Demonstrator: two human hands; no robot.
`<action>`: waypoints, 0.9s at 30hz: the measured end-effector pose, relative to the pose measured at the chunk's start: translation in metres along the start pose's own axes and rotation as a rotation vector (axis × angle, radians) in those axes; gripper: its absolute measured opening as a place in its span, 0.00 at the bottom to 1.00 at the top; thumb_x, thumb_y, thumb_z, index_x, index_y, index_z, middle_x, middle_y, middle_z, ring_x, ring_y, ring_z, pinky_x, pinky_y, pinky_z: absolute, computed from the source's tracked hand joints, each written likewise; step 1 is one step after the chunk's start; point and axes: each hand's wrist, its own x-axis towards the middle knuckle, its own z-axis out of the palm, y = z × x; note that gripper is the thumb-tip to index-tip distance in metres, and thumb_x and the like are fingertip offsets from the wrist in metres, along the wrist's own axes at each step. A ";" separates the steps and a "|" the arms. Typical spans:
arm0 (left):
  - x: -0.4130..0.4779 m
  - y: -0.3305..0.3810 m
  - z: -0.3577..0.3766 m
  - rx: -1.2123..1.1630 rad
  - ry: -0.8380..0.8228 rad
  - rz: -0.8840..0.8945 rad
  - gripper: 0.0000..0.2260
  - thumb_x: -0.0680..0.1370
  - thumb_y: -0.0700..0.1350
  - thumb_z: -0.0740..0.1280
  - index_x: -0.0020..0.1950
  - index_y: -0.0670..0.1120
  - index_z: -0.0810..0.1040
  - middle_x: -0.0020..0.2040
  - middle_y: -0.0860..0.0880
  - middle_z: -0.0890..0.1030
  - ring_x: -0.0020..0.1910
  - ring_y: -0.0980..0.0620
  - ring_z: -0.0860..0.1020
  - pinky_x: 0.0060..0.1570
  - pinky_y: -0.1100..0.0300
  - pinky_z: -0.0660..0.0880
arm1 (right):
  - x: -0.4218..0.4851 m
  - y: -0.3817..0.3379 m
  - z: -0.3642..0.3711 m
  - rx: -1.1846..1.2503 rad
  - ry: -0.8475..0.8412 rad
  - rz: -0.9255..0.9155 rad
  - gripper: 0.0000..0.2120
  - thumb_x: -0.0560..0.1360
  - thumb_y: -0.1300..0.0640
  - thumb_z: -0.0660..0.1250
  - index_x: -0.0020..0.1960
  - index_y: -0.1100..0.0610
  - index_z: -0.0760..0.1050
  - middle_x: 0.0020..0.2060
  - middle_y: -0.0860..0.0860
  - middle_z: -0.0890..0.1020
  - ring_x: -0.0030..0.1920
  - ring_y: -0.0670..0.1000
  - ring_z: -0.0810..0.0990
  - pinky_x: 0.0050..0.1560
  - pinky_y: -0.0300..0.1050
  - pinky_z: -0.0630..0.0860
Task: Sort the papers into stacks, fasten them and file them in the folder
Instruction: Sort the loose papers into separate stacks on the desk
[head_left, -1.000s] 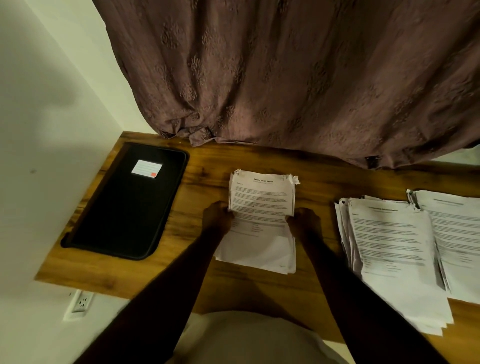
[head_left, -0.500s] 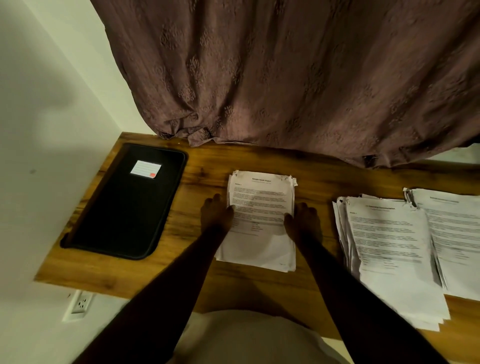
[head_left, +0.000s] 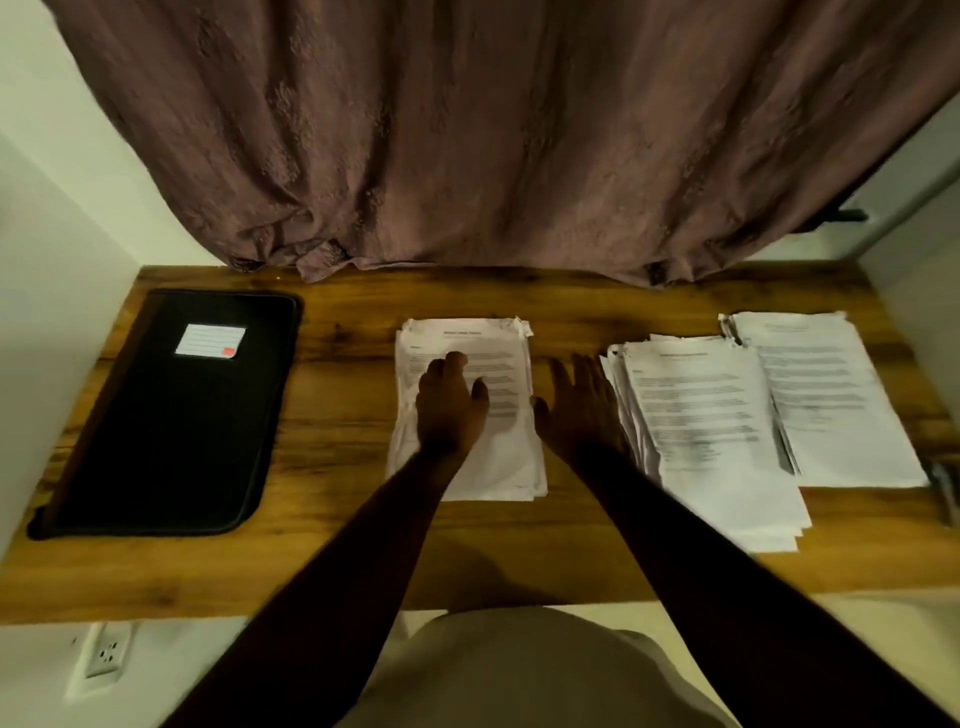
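Note:
Three stacks of printed white paper lie on the wooden desk (head_left: 343, 561). My left hand (head_left: 449, 405) rests flat on the middle stack (head_left: 498, 457), fingers straight. My right hand (head_left: 582, 410) lies open on the bare wood between that stack and the fanned stack (head_left: 711, 441) to its right, its thumb touching the middle stack's right edge. A third stack (head_left: 831, 400) sits at the far right, partly overlapping the fanned one. A closed black zip folder (head_left: 171, 431) with a white label lies at the desk's left end.
A brown curtain (head_left: 493, 145) hangs over the desk's back edge. White walls close in on both sides. A wall socket (head_left: 106, 657) shows below the desk's front left. A dark object (head_left: 945, 488) peeks in at the right edge.
My left hand has moved from the middle stack's left edge onto its top. My right hand has left the stack's right edge and opened on the desk. The camera view has shifted right.

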 end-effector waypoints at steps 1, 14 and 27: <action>-0.002 0.007 0.006 -0.032 -0.016 0.001 0.18 0.79 0.48 0.69 0.67 0.44 0.73 0.63 0.43 0.78 0.63 0.43 0.77 0.60 0.47 0.79 | -0.005 0.007 -0.004 -0.020 0.009 0.013 0.31 0.80 0.42 0.59 0.79 0.51 0.58 0.80 0.58 0.57 0.80 0.61 0.53 0.77 0.61 0.56; -0.053 0.110 0.080 -0.195 -0.192 0.051 0.19 0.80 0.49 0.69 0.70 0.45 0.72 0.65 0.45 0.77 0.63 0.48 0.77 0.53 0.62 0.72 | -0.047 0.115 -0.038 0.002 0.040 0.103 0.29 0.80 0.44 0.62 0.78 0.53 0.61 0.79 0.58 0.60 0.80 0.60 0.54 0.76 0.59 0.58; -0.090 0.181 0.193 -0.108 -0.192 -0.521 0.46 0.78 0.56 0.71 0.82 0.42 0.43 0.82 0.39 0.50 0.79 0.36 0.55 0.74 0.44 0.61 | -0.069 0.268 -0.055 0.046 -0.004 0.216 0.21 0.75 0.45 0.66 0.66 0.50 0.68 0.63 0.55 0.70 0.63 0.61 0.70 0.57 0.61 0.76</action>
